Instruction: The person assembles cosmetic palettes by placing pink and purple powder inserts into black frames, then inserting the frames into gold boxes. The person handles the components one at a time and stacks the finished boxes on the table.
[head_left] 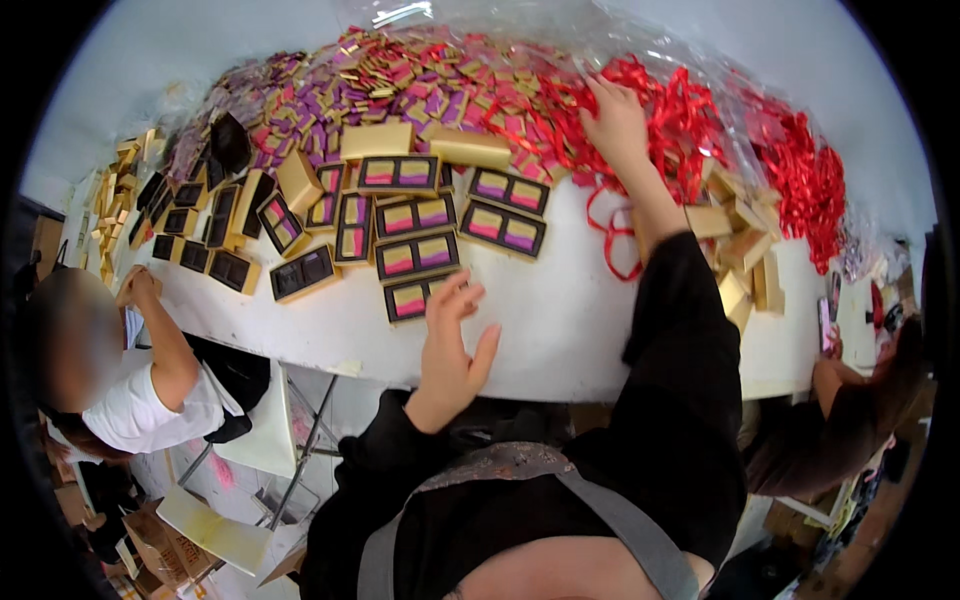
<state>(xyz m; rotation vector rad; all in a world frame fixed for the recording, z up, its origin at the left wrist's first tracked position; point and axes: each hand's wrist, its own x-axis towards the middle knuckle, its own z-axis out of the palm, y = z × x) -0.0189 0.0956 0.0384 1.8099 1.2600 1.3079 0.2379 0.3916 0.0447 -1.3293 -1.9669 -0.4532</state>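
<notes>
Gold boxes (pixel 417 256) with pink-and-purple inserts, red ribbons (pixel 700 120), white table (pixel 560 320)

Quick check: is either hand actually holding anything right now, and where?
Left hand holds nothing, fingers spread beside a filled gold tray. Right hand is in the red ribbons; any grip cannot be told.

I judge this a gift-packing workshop: a long white work table (pixel 560 330) carries rows of small gold cardboard boxes (pixel 418 256), heaped red ribbon (pixel 800 170), and seated co-workers (pixel 130 390) alongside.
</notes>
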